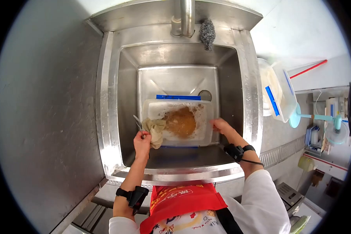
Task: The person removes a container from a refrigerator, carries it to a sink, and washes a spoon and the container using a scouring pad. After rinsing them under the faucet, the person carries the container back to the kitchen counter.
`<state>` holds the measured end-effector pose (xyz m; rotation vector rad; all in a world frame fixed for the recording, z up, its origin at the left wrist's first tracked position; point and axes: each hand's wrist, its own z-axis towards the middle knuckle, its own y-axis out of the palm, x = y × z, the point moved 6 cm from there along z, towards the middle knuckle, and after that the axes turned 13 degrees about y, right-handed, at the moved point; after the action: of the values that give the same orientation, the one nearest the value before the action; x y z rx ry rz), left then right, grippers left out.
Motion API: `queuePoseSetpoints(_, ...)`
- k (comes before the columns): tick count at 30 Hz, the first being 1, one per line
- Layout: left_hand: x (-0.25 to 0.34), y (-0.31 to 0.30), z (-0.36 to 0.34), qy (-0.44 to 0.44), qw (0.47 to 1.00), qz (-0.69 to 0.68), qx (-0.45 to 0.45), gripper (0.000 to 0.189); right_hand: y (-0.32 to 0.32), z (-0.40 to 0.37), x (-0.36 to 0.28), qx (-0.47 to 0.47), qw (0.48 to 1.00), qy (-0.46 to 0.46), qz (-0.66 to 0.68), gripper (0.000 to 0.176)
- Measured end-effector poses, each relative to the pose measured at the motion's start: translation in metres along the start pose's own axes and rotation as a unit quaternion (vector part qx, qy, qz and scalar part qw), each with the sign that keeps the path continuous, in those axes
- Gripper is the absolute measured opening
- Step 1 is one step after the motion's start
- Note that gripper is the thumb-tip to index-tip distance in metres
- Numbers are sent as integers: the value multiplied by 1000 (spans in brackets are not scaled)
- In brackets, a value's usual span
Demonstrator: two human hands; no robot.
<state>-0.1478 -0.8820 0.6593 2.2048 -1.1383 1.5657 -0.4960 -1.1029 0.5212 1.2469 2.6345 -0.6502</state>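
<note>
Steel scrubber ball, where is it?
In the head view, the steel scrubber rests on the back rim of the sink, just right of the faucet.

The tap (187, 17) is cut off by the picture's top edge, and the brown water (181, 123) hides the bottom of the container (175, 103). Under the container a blue-edged thing (178, 97) shows only its far strip, and the thin metal piece (137, 121) in the left hand (142, 142) is too small to name.

**Brown, grey, a streak of blue**

The sink (109, 97) is dull steel grey. The tub (152, 107) is milky clear, its water (182, 123) rusty brown with pale foam — the lid (178, 97) blue. The rag (156, 132) is beige — the apron (183, 199) red with yellow lettering.
</note>
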Motion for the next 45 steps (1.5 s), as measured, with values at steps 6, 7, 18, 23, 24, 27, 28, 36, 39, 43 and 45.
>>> queuePoseSetpoints(6,4,-18,-5,35,999,6,6,8,-1,-57,-39,-130,985,-59,101,25)
queuePoseSetpoints(7,5,-19,-7,30,1000,2,8,7,-7,-72,-56,-138,981,-91,101,22)
queuePoseSetpoints(18,5,-40,-43,133,990,52,2,3,-33,-161,-108,-59,960,-242,125,18)
queuePoseSetpoints(23,-6,-49,-53,150,986,72,9,1,-27,-214,-143,13,944,-327,26,20)
queuePoseSetpoints(24,-13,-51,-51,159,983,86,8,4,-24,-226,-149,52,935,-349,-24,20)
queuePoseSetpoints(27,-6,-56,-58,192,974,119,-1,8,-2,-285,-153,161,853,-455,-197,23)
queuePoseSetpoints(28,0,-57,-61,203,971,128,-4,8,8,-299,-149,181,824,-483,-234,24)
queuePoseSetpoints(36,-8,-61,-58,219,966,127,-42,12,24,-380,-93,297,710,-533,-353,27)
queuePoseSetpoints(39,-5,-62,-61,208,967,130,-68,14,18,-407,-78,328,706,-535,-329,27)
queuePoseSetpoints(43,-7,-62,-59,218,963,135,-82,15,15,-430,-59,363,694,-542,-305,25)
queuePoseSetpoints(45,-8,-61,-59,212,965,124,-94,15,9,-437,-51,371,702,-543,-273,24)
